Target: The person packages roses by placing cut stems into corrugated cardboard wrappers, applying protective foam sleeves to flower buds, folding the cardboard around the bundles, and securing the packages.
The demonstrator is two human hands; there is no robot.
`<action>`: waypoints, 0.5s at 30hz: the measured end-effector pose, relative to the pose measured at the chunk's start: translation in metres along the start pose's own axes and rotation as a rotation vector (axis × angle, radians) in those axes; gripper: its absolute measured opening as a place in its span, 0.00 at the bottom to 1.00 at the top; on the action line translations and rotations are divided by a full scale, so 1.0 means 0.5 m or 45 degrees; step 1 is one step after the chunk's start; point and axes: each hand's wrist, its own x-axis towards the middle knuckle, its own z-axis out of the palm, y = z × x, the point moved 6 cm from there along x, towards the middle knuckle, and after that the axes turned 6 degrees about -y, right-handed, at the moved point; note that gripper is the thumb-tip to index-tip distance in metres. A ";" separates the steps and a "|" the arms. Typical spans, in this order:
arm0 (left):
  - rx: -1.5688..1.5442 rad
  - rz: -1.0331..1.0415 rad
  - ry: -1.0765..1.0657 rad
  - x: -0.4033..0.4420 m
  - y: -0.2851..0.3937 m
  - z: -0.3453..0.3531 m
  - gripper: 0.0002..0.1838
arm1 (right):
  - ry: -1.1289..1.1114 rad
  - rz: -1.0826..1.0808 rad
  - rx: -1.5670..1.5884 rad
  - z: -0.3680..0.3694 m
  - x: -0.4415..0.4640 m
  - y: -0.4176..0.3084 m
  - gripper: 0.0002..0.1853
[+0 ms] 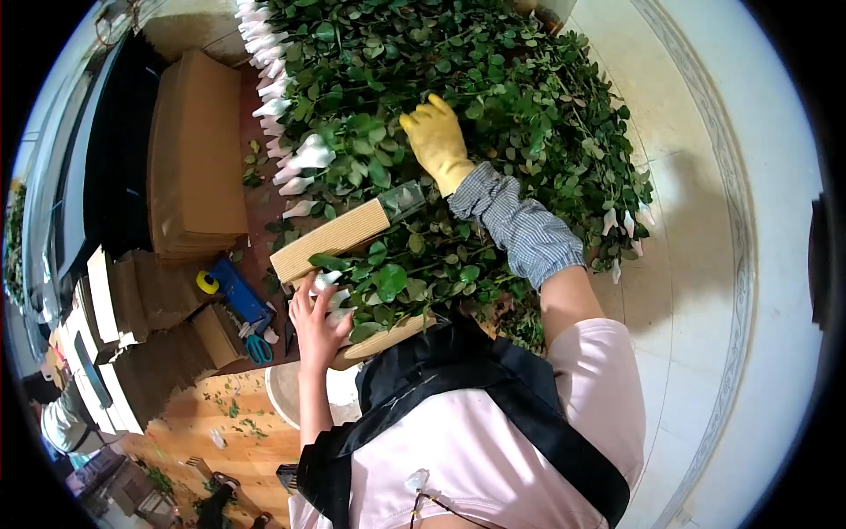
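Observation:
My right hand (pixel 434 145), in a yellow rubber glove, reaches over a thick bed of leafy rose stems (pixel 493 79). Its fingers curl in among the leaves and seem closed on a rose stem; the contact is hidden. White-wrapped rose heads (pixel 312 153) stick out to the left of that hand. Bare and with fingers spread, my left hand (pixel 319 324) lies against more wrapped rose heads (pixel 338 300) in the near bunch. That bunch lies between a corrugated cardboard strip (pixel 330 238) with a clear plastic end (pixel 404 201) and another cardboard edge (pixel 388 338) near my apron.
Stacked cardboard sheets (pixel 198 154) stand at the left. A blue tool, perhaps a tape dispenser (pixel 240 295), and teal-handled scissors (pixel 258 348) lie beside cardboard pieces. A white bucket (pixel 284 397) stands below my left arm. A tiled wall strip (pixel 705 176) runs at the right.

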 end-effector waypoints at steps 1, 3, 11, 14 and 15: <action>-0.007 -0.003 0.008 0.003 -0.002 0.001 0.30 | 0.138 -0.035 0.053 -0.044 0.008 0.006 0.13; -0.018 0.001 0.021 0.001 -0.010 0.006 0.30 | 0.321 -0.053 -0.159 -0.054 0.018 0.015 0.13; -0.022 0.022 0.034 -0.003 -0.008 0.008 0.30 | 0.455 0.252 0.234 -0.164 0.020 0.071 0.14; -0.017 0.033 0.028 0.001 -0.007 0.002 0.30 | 0.580 0.271 0.207 -0.211 0.027 0.084 0.15; -0.018 0.014 0.017 -0.001 -0.007 0.005 0.30 | 0.699 0.195 0.219 -0.249 0.027 0.077 0.10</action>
